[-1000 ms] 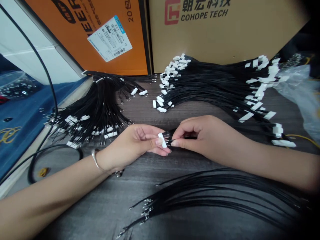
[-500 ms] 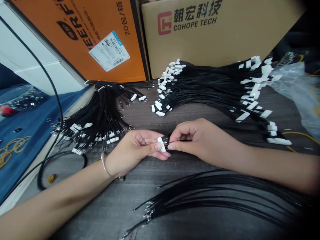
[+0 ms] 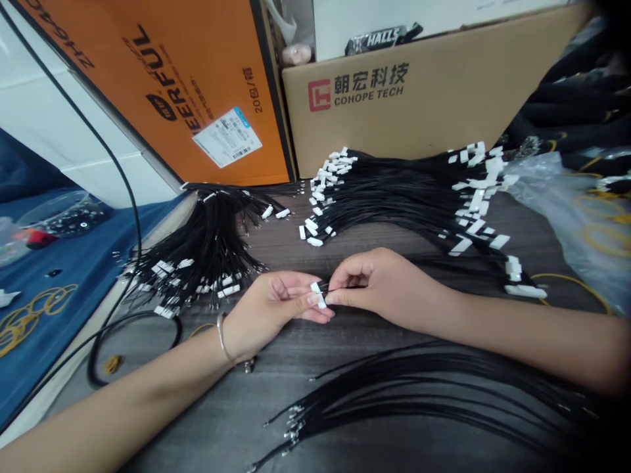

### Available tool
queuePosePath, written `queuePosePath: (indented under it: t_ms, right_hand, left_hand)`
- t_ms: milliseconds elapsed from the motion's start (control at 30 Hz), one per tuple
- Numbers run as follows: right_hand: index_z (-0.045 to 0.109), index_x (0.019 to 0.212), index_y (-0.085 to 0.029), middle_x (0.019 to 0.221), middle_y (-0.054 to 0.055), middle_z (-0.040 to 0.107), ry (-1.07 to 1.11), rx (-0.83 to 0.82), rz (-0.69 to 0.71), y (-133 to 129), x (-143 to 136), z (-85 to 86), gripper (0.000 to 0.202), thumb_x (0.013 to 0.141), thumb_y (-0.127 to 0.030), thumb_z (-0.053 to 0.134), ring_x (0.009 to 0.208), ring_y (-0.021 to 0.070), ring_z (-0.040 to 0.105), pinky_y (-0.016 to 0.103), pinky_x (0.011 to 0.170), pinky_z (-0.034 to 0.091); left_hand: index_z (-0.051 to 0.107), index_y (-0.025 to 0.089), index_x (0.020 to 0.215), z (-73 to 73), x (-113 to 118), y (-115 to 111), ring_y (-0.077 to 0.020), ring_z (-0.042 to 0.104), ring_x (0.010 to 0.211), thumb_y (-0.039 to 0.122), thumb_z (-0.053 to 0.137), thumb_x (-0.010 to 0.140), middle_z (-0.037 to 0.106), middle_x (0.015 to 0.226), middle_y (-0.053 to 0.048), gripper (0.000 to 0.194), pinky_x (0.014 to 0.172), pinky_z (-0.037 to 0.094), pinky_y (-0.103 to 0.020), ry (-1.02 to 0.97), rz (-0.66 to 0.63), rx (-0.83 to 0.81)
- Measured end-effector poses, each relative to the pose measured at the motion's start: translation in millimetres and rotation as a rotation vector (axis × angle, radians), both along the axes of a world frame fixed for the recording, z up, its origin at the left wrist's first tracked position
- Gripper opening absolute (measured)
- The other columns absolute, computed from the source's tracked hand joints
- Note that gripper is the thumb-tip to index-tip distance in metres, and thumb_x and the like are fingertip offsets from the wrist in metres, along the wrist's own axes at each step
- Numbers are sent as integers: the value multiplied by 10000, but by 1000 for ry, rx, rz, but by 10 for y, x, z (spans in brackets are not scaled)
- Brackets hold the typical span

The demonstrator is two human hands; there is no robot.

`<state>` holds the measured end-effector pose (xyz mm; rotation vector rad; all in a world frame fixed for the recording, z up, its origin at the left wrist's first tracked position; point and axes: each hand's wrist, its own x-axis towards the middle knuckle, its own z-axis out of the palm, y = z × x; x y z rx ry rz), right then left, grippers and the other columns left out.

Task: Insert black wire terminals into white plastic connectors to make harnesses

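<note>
Between thumb and fingers, my left hand (image 3: 279, 302) pinches a small white connector housing (image 3: 318, 295). Black wires (image 3: 337, 285) run out of the housing's right side. My right hand (image 3: 377, 279) is closed in a pinch on a black wire right beside the connector, its fingertips almost touching my left thumb. The wire's end at the housing is too small to make out. Below my hands lies a loose bundle of black wires (image 3: 394, 381) with bare metal terminals at their left ends.
Finished-looking black cables (image 3: 394, 184) with white connectors at both ends lie behind my hands. Another wire bundle (image 3: 207, 230) lies at left, crossed by a thick black cord (image 3: 133, 203). An orange box (image 3: 197, 66) and a cardboard box (image 3: 444, 85) stand behind; a plastic bag (image 3: 557, 203) lies right.
The view has tilted up, showing more above the cardboard box. My right hand's fingertips have come closer to the connector; my left hand keeps its pinch on it.
</note>
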<state>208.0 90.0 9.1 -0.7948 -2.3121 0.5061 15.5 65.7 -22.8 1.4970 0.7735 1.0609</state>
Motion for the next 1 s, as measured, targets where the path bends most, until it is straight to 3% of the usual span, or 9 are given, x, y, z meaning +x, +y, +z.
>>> queuePosePath:
  t_ms: [133,200,333,467,700,1000]
  right_hand:
    - [689,813,-198,810,-26,662,-54,369,23,-15,93,177,137,836,-246,562,757,71,577,192,706,423]
    - [685,856,-214,817,-26,653,-69,454,54,-45,113,224,163,864,-245,525,772,69,568,186,719,413]
    - [606,955,-189,702,-27,572,-179,395,41,-111,87,190,165,841,-294,550,609,73,493,196,570,374]
    - [529,823,-161,688,-19,550,-207,294,-18,-118,60,114,129,877,-245,447,570,72,448,200,534,341]
    - [605,673,-163,634,-32,541,-195,356,-48,-43,51,50,97,746,-122,556,553,51,445,184,529,334]
    - [625,660,-165,633,-32,572,-199,351,-19,-30,39,34,143,763,-112,542,559,51,480,188,532,335]
  left_hand:
    - [625,96,979,6,1,22,-94,655,748,208,641,799,675,825,-40,213,756,537,-197,-58,45,-16]
    - [621,95,974,4,-3,29,-91,649,753,212,630,807,667,839,-39,205,762,531,-196,-56,36,7]
    - [612,76,966,10,-6,19,-85,630,725,195,598,826,660,855,-60,185,747,525,-202,-15,-10,68]
    - [602,73,948,23,2,2,-91,623,715,193,592,826,648,814,-53,171,731,526,-216,-19,3,36]
    - [599,76,951,49,16,-9,-106,644,681,191,603,813,678,782,-65,180,692,528,-222,28,33,15]
    - [607,56,964,66,22,-14,-117,657,701,160,576,827,686,786,-76,175,715,542,-236,83,42,19]
